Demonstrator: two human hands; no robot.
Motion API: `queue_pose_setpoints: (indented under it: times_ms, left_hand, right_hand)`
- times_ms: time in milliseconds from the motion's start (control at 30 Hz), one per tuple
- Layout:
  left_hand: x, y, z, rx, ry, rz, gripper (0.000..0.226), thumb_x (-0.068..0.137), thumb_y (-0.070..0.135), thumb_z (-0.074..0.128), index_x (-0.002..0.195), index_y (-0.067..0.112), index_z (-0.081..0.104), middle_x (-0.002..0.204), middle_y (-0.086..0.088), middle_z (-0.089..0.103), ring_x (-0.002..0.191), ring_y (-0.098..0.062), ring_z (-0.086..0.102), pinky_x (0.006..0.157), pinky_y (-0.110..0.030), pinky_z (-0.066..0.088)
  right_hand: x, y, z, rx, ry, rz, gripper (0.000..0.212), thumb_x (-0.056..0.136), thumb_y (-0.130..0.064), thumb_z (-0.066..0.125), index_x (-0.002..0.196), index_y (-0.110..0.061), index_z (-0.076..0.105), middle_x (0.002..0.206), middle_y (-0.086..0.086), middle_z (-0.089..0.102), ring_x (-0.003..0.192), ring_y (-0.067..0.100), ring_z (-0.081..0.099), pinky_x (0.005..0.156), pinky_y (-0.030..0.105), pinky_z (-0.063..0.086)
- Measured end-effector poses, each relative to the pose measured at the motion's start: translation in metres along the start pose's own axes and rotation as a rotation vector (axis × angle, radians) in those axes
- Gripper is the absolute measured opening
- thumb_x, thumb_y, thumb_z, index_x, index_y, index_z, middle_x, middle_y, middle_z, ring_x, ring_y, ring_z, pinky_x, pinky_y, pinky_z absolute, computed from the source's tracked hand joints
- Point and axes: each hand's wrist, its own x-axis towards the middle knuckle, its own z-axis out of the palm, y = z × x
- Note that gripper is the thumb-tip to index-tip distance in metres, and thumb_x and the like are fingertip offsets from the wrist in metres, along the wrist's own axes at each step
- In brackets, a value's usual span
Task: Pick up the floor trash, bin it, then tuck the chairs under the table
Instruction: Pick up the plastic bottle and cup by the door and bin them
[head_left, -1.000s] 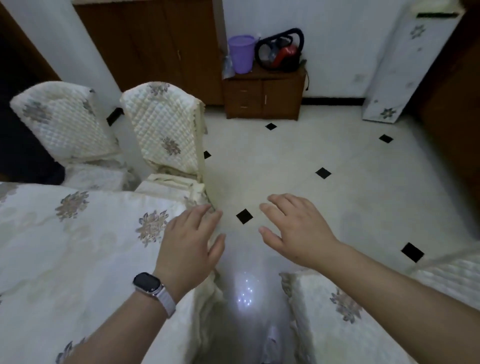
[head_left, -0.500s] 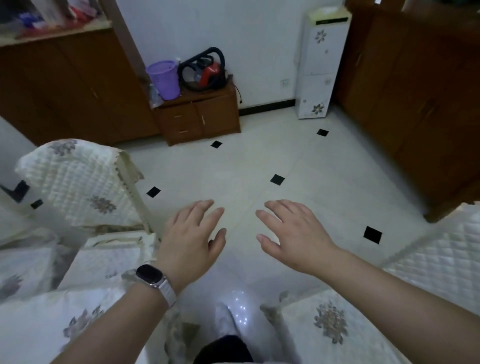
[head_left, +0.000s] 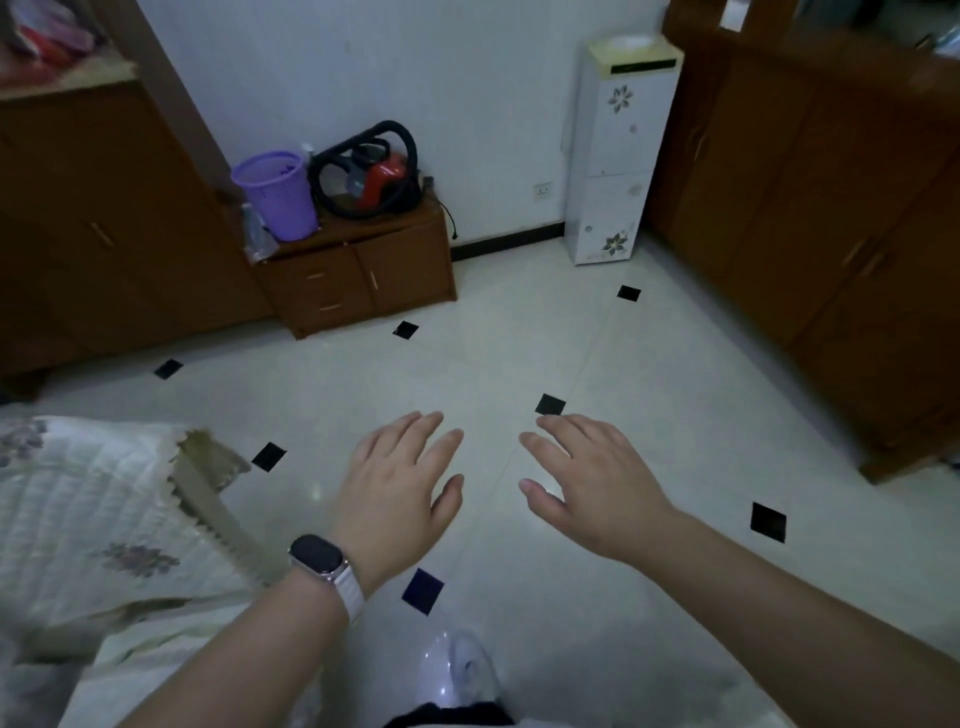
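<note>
Head view: swung right off the table; left hand (head_left: 397, 496) and right hand (head_left: 587, 488) open, empty; quilted cream chair (head_left: 104, 514) now at left; no trash visible.

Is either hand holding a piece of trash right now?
No. The left hand and right hand are both open, fingers spread, empty above the floor.

I'm facing a white wall (head_left: 395, 67) and standing on a pale tiled floor (head_left: 649, 415) with black diamond insets. A low wooden cabinet (head_left: 363, 275) is sitting against it, tall wooden wardrobes (head_left: 831, 208) flanking right, dim light.
</note>
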Motion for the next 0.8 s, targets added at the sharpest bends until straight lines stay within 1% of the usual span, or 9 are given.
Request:
queue_pose_setpoints:
  times_ms: [100, 200, 367, 500, 567, 633, 800]
  left_hand:
    - [0.040, -0.054, 0.001, 0.011, 0.021, 0.006, 0.044, 0.088, 0.037, 0.054, 0.126, 0.016, 0.063, 0.132, -0.010, 0.060, 0.123, -0.031, 0.055, 0.099, -0.044, 0.044]
    - [0.070, -0.099, 0.002, 0.016, 0.021, -0.038, 0.044, 0.088, 0.036, 0.061, 0.128, 0.017, 0.062, 0.134, -0.009, 0.060, 0.124, -0.031, 0.054, 0.100, -0.045, 0.044]
    - [0.095, -0.158, 0.001, -0.018, 0.089, -0.113, 0.043, 0.086, 0.034, 0.060, 0.124, 0.015, 0.065, 0.129, -0.010, 0.062, 0.120, -0.032, 0.056, 0.096, -0.045, 0.045]
    - [0.114, -0.206, 0.007, 0.013, 0.085, -0.176, 0.043, 0.085, 0.033, 0.062, 0.124, 0.014, 0.065, 0.129, -0.012, 0.062, 0.120, -0.034, 0.057, 0.096, -0.046, 0.046]
    - [0.127, -0.228, 0.013, 0.029, 0.099, -0.198, 0.043, 0.086, 0.034, 0.059, 0.123, 0.013, 0.065, 0.129, -0.012, 0.062, 0.120, -0.034, 0.057, 0.096, -0.046, 0.046]
    - [0.144, -0.250, 0.020, 0.048, 0.108, -0.215, 0.043, 0.087, 0.035, 0.057, 0.123, 0.013, 0.065, 0.129, -0.012, 0.062, 0.120, -0.034, 0.057, 0.095, -0.045, 0.047]
    - [0.207, -0.299, 0.037, 0.094, 0.104, -0.290, 0.041, 0.085, 0.032, 0.062, 0.121, 0.014, 0.067, 0.127, -0.009, 0.064, 0.119, -0.033, 0.058, 0.095, -0.046, 0.048]
  right_hand:
    - [0.071, -0.008, 0.004, -0.023, 0.009, -0.031, 0.047, 0.087, -0.046, 0.048, 0.115, -0.013, 0.067, 0.119, 0.011, 0.065, 0.107, 0.032, 0.062, 0.088, 0.042, 0.050]
    - [0.128, -0.014, 0.006, -0.036, 0.030, -0.056, 0.048, 0.087, -0.046, 0.047, 0.116, -0.013, 0.067, 0.119, 0.010, 0.065, 0.108, 0.032, 0.061, 0.088, 0.041, 0.048]
    - [0.208, -0.020, 0.020, -0.066, 0.003, -0.125, 0.049, 0.089, -0.046, 0.046, 0.119, -0.013, 0.066, 0.122, 0.011, 0.064, 0.110, 0.032, 0.060, 0.090, 0.041, 0.047]
    - [0.268, -0.028, 0.043, -0.021, 0.012, -0.175, 0.049, 0.089, -0.045, 0.047, 0.119, -0.012, 0.066, 0.122, 0.011, 0.064, 0.110, 0.032, 0.060, 0.089, 0.040, 0.047]
    - [0.296, -0.028, 0.059, 0.010, 0.017, -0.225, 0.047, 0.089, -0.044, 0.048, 0.119, -0.012, 0.065, 0.122, 0.011, 0.064, 0.109, 0.031, 0.060, 0.090, 0.041, 0.046]
    - [0.328, -0.023, 0.075, 0.031, 0.014, -0.268, 0.046, 0.089, -0.044, 0.049, 0.119, -0.012, 0.065, 0.122, 0.011, 0.063, 0.109, 0.031, 0.060, 0.091, 0.041, 0.047]
    - [0.428, 0.000, 0.110, 0.086, 0.003, -0.342, 0.046, 0.088, -0.042, 0.050, 0.119, -0.012, 0.066, 0.122, 0.011, 0.064, 0.110, 0.032, 0.060, 0.093, 0.042, 0.046]
